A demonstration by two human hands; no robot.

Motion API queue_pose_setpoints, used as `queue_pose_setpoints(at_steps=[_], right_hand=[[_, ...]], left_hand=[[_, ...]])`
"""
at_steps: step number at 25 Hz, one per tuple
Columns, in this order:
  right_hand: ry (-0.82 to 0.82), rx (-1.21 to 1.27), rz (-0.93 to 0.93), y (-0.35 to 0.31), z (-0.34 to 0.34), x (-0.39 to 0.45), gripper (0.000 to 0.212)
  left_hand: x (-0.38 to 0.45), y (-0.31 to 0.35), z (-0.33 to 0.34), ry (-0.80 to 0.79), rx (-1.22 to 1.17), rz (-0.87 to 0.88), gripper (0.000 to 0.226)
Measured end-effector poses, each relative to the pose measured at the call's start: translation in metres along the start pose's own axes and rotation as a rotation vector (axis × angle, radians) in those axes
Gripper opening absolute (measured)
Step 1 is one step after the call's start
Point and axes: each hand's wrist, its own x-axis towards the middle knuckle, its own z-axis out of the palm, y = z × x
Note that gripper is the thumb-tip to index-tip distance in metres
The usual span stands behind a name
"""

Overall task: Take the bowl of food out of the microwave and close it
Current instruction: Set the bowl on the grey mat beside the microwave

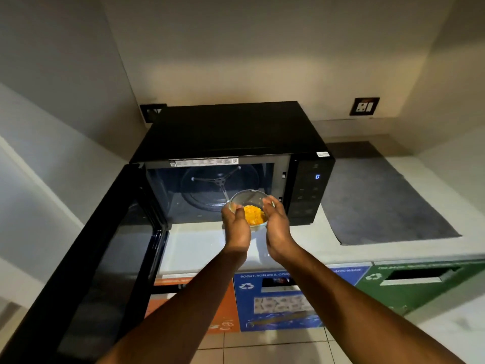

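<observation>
A small clear glass bowl with yellow-orange food is held between both hands just in front of the microwave's opening, above the counter. My left hand grips its left side and my right hand grips its right side. The black microwave stands on the white counter with its door swung wide open to the left. Inside, only the glass turntable shows. The display reads 0.
A grey mat lies on the counter to the right of the microwave. A wall socket sits behind it. Below the counter edge are orange, blue and green recycling bin fronts. A wall runs close on the left.
</observation>
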Motion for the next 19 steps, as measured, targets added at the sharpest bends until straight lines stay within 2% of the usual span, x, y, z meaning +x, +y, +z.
queue_pose_setpoints(at_steps=[6, 12, 19], right_hand=[[0.053, 0.013, 0.000, -0.002, -0.059, -0.008, 0.041], [0.064, 0.090, 0.001, -0.008, -0.155, 0.005, 0.030], [0.035, 0.021, 0.017, -0.043, -0.252, 0.049, 0.036]], left_hand=[[-0.040, -0.019, 0.048, -0.029, -0.007, -0.019, 0.043], [-0.093, -0.046, 0.136, 0.004, -0.062, -0.054, 0.044], [-0.109, -0.048, 0.241, -0.017, -0.119, -0.071, 0.045]])
